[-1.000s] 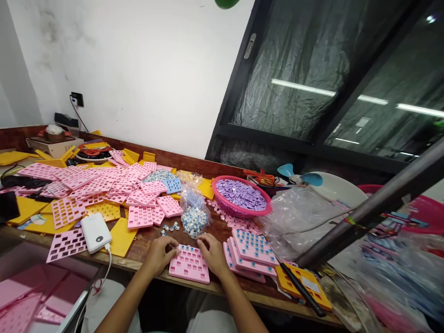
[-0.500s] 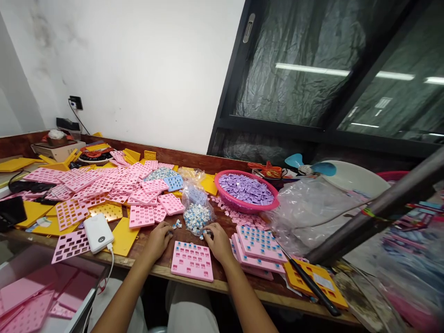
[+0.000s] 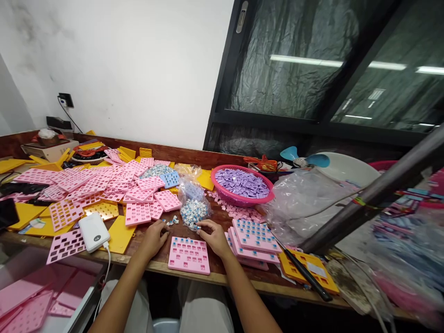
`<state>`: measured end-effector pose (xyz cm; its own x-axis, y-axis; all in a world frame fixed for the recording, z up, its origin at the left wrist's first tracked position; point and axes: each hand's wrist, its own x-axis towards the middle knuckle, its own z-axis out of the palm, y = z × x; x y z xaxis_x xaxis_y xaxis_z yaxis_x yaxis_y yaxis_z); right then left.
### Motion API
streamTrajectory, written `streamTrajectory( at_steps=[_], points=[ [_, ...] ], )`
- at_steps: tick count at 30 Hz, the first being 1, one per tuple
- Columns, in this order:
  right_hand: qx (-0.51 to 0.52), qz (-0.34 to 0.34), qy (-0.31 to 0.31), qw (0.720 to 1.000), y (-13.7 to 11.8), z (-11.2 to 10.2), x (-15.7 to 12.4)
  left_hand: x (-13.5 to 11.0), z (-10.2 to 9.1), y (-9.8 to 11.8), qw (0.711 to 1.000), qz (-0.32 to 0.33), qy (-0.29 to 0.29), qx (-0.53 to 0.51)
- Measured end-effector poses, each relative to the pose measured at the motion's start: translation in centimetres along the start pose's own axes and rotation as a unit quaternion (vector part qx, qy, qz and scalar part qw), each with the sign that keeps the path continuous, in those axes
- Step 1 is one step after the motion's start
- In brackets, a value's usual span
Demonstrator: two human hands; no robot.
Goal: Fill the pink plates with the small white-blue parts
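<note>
A pink slotted plate [image 3: 189, 255] with small blue-and-white pieces in its top row lies at the table's front edge between my hands. My left hand [image 3: 156, 237] rests just left of the plate, its fingers curled toward a few loose pieces [image 3: 172, 221]. My right hand [image 3: 214, 236] sits at the plate's upper right corner, fingertips pinched at the mouth of a clear bag of blue-and-white pieces [image 3: 193, 211]. What the fingers hold is too small to make out.
A stack of filled pink plates [image 3: 255, 240] lies right of my right hand. A pink basket of purple pieces [image 3: 242, 184] stands behind. Empty pink and yellow plates [image 3: 104, 189] cover the left; a white power bank [image 3: 93, 231] lies near the front edge. Clear bags [image 3: 305, 208] and a grey pole [image 3: 374, 194] fill the right.
Both hands have moved off the pink plate toward the loose pieces and the bag behind it. The view has shifted slightly.
</note>
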<state>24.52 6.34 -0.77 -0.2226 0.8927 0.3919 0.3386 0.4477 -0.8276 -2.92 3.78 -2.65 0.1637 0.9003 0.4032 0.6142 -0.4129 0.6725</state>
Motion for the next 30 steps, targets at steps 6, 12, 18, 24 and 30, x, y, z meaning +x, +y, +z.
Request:
streamTrajectory(
  at_steps=[6, 12, 18, 24, 30],
  points=[
    [-0.012, 0.036, 0.007, 0.999, -0.6, 0.0, -1.5, 0.1, 0.3, -0.4, 1.0, 0.001, -0.013, 0.004],
    [-0.092, 0.032, -0.013, 0.995, -0.9, -0.1, -4.2, 0.1, -0.1, 0.5, 0.999, 0.001, -0.036, -0.005],
    [-0.1, 0.038, -0.037, 0.994, -0.7, 0.3, -4.2, -1.1, -0.6, 3.7, 0.999, 0.004, -0.03, -0.018],
    [-0.088, 0.027, -0.039, 0.995, -0.7, 1.1, -3.6, -1.6, 0.9, 5.8, 0.989, 0.028, -0.082, 0.119],
    [-0.109, -0.005, -0.024, 0.994, -0.9, 0.9, -3.7, -1.6, 0.4, 4.8, 0.99, 0.014, -0.114, 0.078]
  ],
)
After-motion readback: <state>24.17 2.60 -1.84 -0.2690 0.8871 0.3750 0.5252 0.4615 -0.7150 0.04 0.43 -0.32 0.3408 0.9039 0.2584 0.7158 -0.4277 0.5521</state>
